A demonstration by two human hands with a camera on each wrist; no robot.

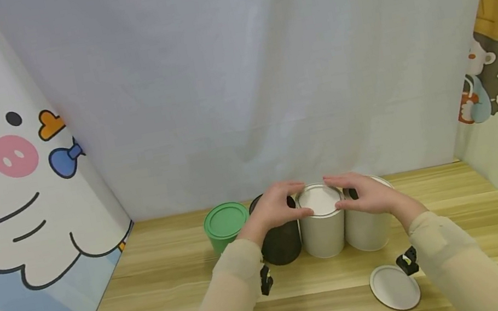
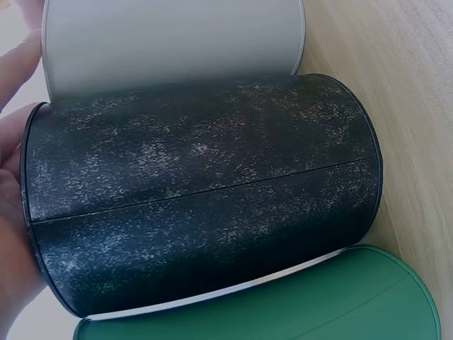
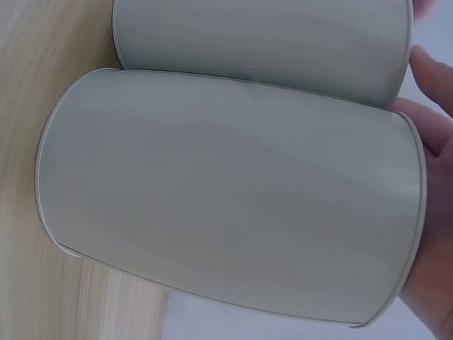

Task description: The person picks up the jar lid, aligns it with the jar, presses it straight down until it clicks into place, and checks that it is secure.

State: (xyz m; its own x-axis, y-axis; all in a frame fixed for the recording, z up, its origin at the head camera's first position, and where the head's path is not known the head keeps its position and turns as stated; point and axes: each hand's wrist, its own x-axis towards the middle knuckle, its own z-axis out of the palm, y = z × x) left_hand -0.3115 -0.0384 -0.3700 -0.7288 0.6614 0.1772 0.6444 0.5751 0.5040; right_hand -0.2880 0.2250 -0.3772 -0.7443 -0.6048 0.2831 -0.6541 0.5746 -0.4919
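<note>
A white lid (image 1: 319,200) sits on top of a white can (image 1: 324,234) in the head view. My left hand (image 1: 275,207) grips the lid's left edge, thumb at the front and fingers at the back. My right hand (image 1: 364,193) grips the right edge the same way. Both wrists pass over neighbouring cans: a black can (image 2: 205,191) on the left and a second white can (image 3: 233,191) on the right. Under the right hand, that second can's dark inside shows at its mouth. My left hand covers much of the black can's top.
Left of the black can stands a green can (image 1: 227,221) with a green lid on. A loose round white lid (image 1: 394,287) lies flat on the wooden table (image 1: 169,297), close to the right forearm. Behind the row of cans hangs a pale curtain (image 1: 240,79).
</note>
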